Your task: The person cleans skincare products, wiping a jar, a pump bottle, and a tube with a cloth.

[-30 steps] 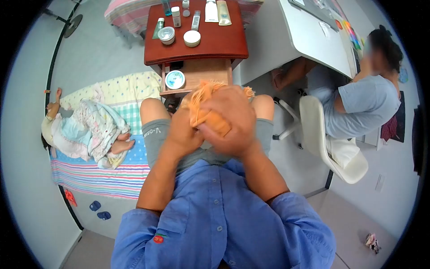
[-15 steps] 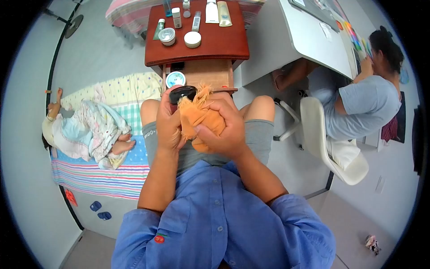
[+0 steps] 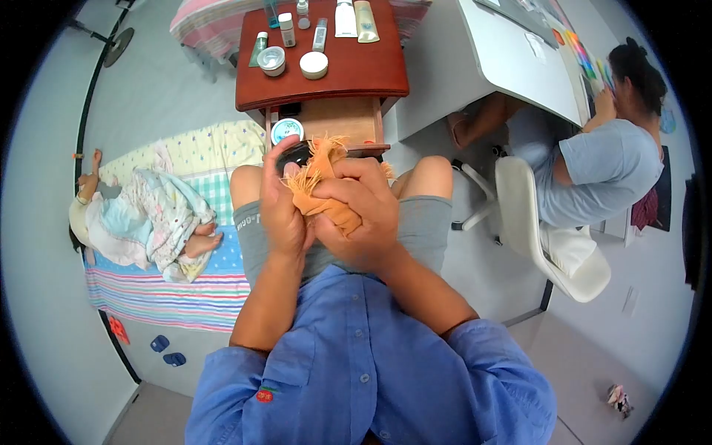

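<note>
Above the lap, between the knees, the fingers of both hands are closed on objects. The right hand (image 3: 362,208) is clenched around an orange cloth (image 3: 334,211), whose fringed ends project past the knuckles. The left hand (image 3: 282,215) grasps a glossy black object (image 3: 296,154), partly hidden by the fingers and the fringe; the cloth lies against it on the right. The full form of the object cannot be determined.

Beyond the hands, an open drawer (image 3: 337,119) extends below the near edge of the red-brown bench (image 3: 326,87); a round tub (image 3: 286,131) with a white and blue lid lies at its left side. On the bench, toward the near edge, a clear lidded tub (image 3: 271,61) is to the left of a white jar (image 3: 314,65). A green tube (image 3: 257,50) is near the left edge. Farther back are a white bottle (image 3: 287,31) and a slim clear bottle (image 3: 320,35); a white tube (image 3: 345,19) and a beige tube (image 3: 366,22) lie side by side toward the far right corner.

To the left, a person (image 3: 200,239) lies on a patterned mat (image 3: 170,300), partly covered by a light cloth (image 3: 167,204). To the right, another person (image 3: 608,174) sits on a white chair (image 3: 519,200) at a white desk (image 3: 519,63).
</note>
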Tool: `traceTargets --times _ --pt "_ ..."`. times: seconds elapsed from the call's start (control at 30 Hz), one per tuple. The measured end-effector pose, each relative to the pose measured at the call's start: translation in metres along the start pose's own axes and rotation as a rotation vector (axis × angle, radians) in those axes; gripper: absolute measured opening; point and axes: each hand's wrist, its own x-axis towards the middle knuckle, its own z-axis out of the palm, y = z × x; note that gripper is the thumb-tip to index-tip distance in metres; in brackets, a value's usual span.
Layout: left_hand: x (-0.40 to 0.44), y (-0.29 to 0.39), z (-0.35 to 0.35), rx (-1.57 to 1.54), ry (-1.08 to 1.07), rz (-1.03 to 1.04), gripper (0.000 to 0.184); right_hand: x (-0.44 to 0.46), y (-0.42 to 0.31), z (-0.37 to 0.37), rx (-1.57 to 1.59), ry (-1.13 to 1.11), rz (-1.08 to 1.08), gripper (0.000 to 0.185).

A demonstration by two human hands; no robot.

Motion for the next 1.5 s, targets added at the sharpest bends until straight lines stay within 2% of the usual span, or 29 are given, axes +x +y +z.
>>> traceTargets --times 0.03,0.07,0.13,0.17,0.3,0.37,0.4,0.47,0.53,0.6,0.63,0.7,0.73,0.8,0.83,0.9,1.0,1.03,1.07,1.1,1.13,1.17,1.2,1.27,1.33,1.37,1.4,1.47,1.5 --pt "-0.001 0.005 0.004 -0.035 -0.003 0.029 0.045 0.002 -0.001 -0.002 0.013 0.012 0.026 0.036" --pt "-0.003 0.003 0.001 -0.032 -0.002 0.027 0.045 0.003 0.004 -0.006 0.014 0.013 0.029 0.036" --pt "-0.008 0.001 -0.006 0.093 -0.142 -0.033 0.051 0.010 0.015 -0.011 0.027 0.157 0.243 0.035" --pt "-0.011 -0.003 -0.003 0.116 -0.155 -0.062 0.057 0.010 0.013 -0.009 0.267 0.276 0.606 0.034" --pt "-0.015 -0.007 0.013 -0.129 -0.152 -0.133 0.053 0.012 0.020 -0.017 0.223 0.277 0.539 0.037" --pt "-0.007 -0.005 0.011 -0.184 -0.015 -0.145 0.045 0.010 0.007 -0.018 -0.071 0.097 0.117 0.038" --pt "-0.004 -0.005 0.007 -0.186 -0.016 -0.146 0.045 0.009 0.002 -0.016 -0.074 0.097 0.117 0.038" --pt "0.004 -0.007 -0.002 -0.268 -0.069 -0.103 0.041 0.007 -0.004 -0.007 -0.081 -0.058 -0.032 0.039" --pt "0.007 -0.006 -0.001 -0.265 -0.006 -0.135 0.041 0.008 -0.003 -0.007 -0.107 -0.045 -0.047 0.036" --pt "0.006 -0.010 -0.009 -0.086 -0.065 -0.135 0.042 0.011 0.004 -0.012 -0.089 0.105 0.108 0.035" --pt "-0.001 -0.009 -0.007 -0.232 -0.090 -0.166 0.047 0.013 0.008 -0.013 -0.088 0.105 0.111 0.035" --pt "-0.008 -0.017 -0.007 -0.243 -0.101 -0.172 0.048 0.016 0.015 -0.013 0.381 0.234 0.664 0.034" --pt "-0.008 -0.020 -0.005 -0.255 -0.115 -0.172 0.048 0.016 0.015 -0.013 0.381 0.232 0.661 0.034" --pt "0.000 -0.023 -0.006 -0.185 -0.046 -0.133 0.049 0.012 0.013 -0.014 0.036 0.050 0.230 0.036" --pt "0.005 -0.021 -0.014 -0.236 -0.040 -0.176 0.051 0.008 0.010 -0.011 0.033 0.050 0.232 0.036" --pt "0.009 -0.020 -0.018 -0.286 -0.039 -0.218 0.054 0.004 0.005 0.002 -0.009 -0.034 -0.103 0.035" --pt "0.002 -0.014 -0.018 -0.382 -0.088 -0.193 0.054 0.007 -0.002 0.004 -0.139 0.028 -0.155 0.036" --pt "-0.001 -0.011 -0.009 -0.398 0.014 -0.225 0.056 0.007 0.000 0.003 -0.136 0.029 -0.155 0.036" --pt "-0.006 -0.013 -0.007 -0.396 0.017 -0.224 0.056 0.008 0.005 -0.001 -0.043 0.116 0.096 0.034" --pt "-0.012 -0.015 -0.005 -0.214 -0.060 -0.144 0.061 0.009 0.012 -0.004 0.050 0.202 0.346 0.032" --pt "-0.014 -0.017 -0.002 -0.033 -0.137 -0.063 0.067 0.013 0.020 -0.006 0.050 0.202 0.344 0.032" --pt "-0.014 -0.019 0.004 0.006 -0.137 0.024 0.081 0.016 0.030 -0.007 0.310 0.258 0.531 0.030" --pt "-0.016 -0.018 0.011 0.003 -0.140 0.024 0.081 0.016 0.038 -0.009 0.572 0.312 0.715 0.028" --pt "-0.021 -0.016 0.023 0.068 -0.169 0.170 0.086 0.006 0.046 -0.010 0.484 0.221 0.652 0.026" --pt "-0.019 -0.022 0.023 0.081 -0.145 0.207 0.084 -0.004 0.034 0.000 1.231 0.370 0.833 0.032" --pt "-0.016 -0.024 0.023 0.098 -0.125 0.285 0.083 -0.012 0.042 0.005 1.441 0.305 0.921 0.040" --pt "-0.011 -0.026 0.024 0.114 -0.109 0.367 0.081 -0.013 0.039 0.009 1.441 0.308 0.919 0.040" --pt "-0.004 -0.022 0.023 0.123 -0.065 0.367 0.075 -0.017 0.029 0.015 1.646 0.369 0.960 0.041" --pt "-0.002 -0.019 0.019 0.187 -0.036 0.314 0.074 -0.018 0.029 0.012 1.689 0.331 0.953 0.040"
